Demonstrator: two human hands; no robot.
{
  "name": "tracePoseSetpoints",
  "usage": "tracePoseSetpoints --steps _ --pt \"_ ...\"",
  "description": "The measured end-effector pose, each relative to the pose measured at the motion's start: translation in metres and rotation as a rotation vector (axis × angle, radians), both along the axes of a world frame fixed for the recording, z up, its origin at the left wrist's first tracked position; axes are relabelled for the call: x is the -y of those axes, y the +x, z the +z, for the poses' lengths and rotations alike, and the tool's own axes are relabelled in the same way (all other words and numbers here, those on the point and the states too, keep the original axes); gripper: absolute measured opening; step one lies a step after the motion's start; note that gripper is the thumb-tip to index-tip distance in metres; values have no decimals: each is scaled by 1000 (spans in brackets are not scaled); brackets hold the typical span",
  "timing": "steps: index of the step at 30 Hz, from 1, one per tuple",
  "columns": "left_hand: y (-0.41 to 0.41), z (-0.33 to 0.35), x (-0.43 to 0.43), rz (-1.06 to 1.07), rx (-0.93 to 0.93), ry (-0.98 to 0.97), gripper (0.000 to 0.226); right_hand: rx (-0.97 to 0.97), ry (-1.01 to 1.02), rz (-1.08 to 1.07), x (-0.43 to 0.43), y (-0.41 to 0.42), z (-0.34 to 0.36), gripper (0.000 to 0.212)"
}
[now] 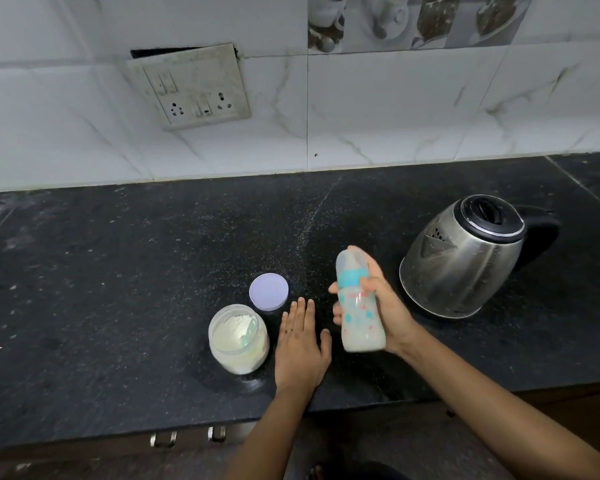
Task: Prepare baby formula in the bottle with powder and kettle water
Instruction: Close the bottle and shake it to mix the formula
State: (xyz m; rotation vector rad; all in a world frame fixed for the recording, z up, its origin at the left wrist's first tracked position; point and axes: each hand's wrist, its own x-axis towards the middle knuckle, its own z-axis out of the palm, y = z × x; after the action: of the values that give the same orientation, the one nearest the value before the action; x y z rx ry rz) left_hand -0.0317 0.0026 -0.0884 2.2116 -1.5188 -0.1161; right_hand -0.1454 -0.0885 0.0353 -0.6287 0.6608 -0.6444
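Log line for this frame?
right hand: grips capped bottle | left hand: open, beside jar | jar: uncapped, lid apart | kettle: upright

A person's right grip (388,306) curls round a capped baby bottle (359,323) of milky liquid above a dark desk (118,271). The left grip (300,344) lies flat, fingers straight, beside an open powder jar (238,337). A lilac lid (268,291) lies just behind the jar, and a steel kettle (465,261) stands to the right.

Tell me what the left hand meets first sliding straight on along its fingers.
Probably the wall: the left hand points between lid and bottle, over bare counter. The lid lies close beside that line.
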Motion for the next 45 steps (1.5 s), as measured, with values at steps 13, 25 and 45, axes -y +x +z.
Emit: tracePoseSetpoints --steps 13,25,45 --pt "-1 1 0 15 -2 8 61 219 306 -195 15 7 7 42" --pt "0 2 1 5 7 23 61 209 148 58 27 -1 12 60" --pt "1 4 -1 -4 9 14 61 267 132 114 16 -9 -9 86"
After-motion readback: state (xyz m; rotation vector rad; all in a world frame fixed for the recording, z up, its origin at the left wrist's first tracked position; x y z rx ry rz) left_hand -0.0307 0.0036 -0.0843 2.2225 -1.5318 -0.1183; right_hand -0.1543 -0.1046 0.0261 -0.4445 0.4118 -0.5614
